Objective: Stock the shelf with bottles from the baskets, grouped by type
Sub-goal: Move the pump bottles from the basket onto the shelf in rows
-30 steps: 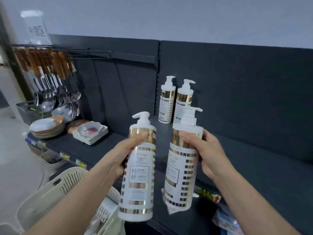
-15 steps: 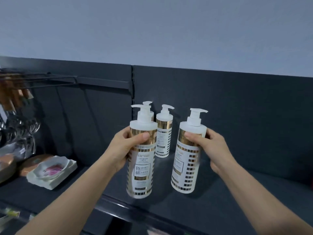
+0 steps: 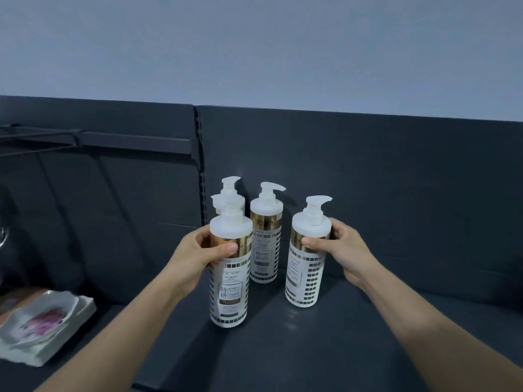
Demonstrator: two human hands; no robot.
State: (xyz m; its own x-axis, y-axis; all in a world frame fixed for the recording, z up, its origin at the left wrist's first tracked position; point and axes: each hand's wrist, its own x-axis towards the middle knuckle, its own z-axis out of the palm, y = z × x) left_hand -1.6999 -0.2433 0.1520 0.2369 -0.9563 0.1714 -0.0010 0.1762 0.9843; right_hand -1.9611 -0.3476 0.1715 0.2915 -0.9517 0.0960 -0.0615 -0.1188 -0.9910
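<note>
Four white plastic pump bottles with gold bands (image 3: 264,250) are grouping at the frame centre above the dark grey shelf (image 3: 283,349). The left hand (image 3: 198,256) is clamping its fingers around the front-left bottle (image 3: 229,292), and the right hand (image 3: 345,250) is clamping around the right bottle (image 3: 304,278).

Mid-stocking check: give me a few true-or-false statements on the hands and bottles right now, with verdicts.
1. The left hand holds the left bottle. True.
2. The right hand is empty. False: it has a grip on the right bottle.
3. Both held bottles are upright. True.
4. The dish lies to the right of the bottles. False: it lies to their left.
5. A rear bottle stands behind the held ones. True.
</note>
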